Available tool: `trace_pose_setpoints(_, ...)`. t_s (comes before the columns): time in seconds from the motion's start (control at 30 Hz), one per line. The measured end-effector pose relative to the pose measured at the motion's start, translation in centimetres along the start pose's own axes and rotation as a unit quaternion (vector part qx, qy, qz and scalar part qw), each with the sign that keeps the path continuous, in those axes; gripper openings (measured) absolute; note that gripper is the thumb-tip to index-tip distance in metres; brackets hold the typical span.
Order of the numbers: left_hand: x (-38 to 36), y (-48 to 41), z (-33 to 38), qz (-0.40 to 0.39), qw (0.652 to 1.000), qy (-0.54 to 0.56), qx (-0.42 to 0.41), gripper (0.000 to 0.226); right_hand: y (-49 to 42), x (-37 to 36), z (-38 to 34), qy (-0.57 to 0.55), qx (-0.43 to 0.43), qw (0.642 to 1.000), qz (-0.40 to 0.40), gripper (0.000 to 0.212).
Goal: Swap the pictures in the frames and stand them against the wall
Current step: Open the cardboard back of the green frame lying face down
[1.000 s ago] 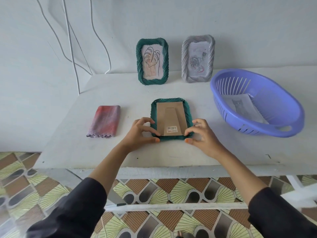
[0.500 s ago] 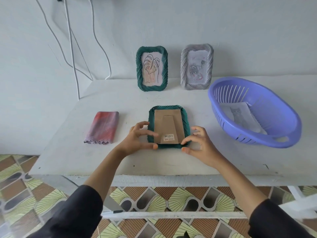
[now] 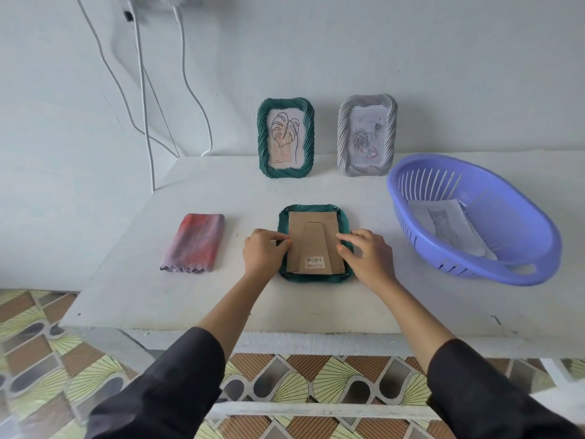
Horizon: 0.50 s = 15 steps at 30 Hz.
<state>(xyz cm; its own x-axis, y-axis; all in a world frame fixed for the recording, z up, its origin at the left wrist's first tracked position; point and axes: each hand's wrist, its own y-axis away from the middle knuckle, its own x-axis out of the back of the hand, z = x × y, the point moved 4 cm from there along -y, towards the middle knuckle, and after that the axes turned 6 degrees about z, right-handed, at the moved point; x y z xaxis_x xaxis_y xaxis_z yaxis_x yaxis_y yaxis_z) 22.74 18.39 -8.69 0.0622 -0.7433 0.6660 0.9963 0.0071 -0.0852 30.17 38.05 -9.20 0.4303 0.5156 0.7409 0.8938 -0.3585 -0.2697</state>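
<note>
A green frame [image 3: 314, 209] lies face down in the middle of the white table [image 3: 158, 296], its brown cardboard back [image 3: 315, 245] with a folded stand facing up. My left hand [image 3: 264, 253] touches the back's left edge with its fingertips. My right hand [image 3: 368, 255] rests on the right edge, fingers spread over the frame's rim. Against the wall stand another green frame [image 3: 286, 137] with a leaf drawing and a grey frame [image 3: 367, 136] with a rose drawing. A cat picture [image 3: 446, 223] lies in the purple basket [image 3: 519, 274].
A folded red and purple cloth [image 3: 195, 243] lies to the left of the face-down frame. White cables [image 3: 142, 99] hang down the wall at the back left. The table's front edge is close to my forearms, with patterned floor tiles below.
Both hands slid from the frame's near corners up to the side edges of the cardboard back. The camera tilted upward, so everything sits lower in view.
</note>
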Motion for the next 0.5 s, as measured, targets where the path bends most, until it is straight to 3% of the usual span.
trace_pose_setpoints(0.5,0.63,0.46,0.94,0.010,0.994,0.076,0.076,0.012,-0.01,0.03,0.25,0.000,0.003,1.000,-0.011,0.030)
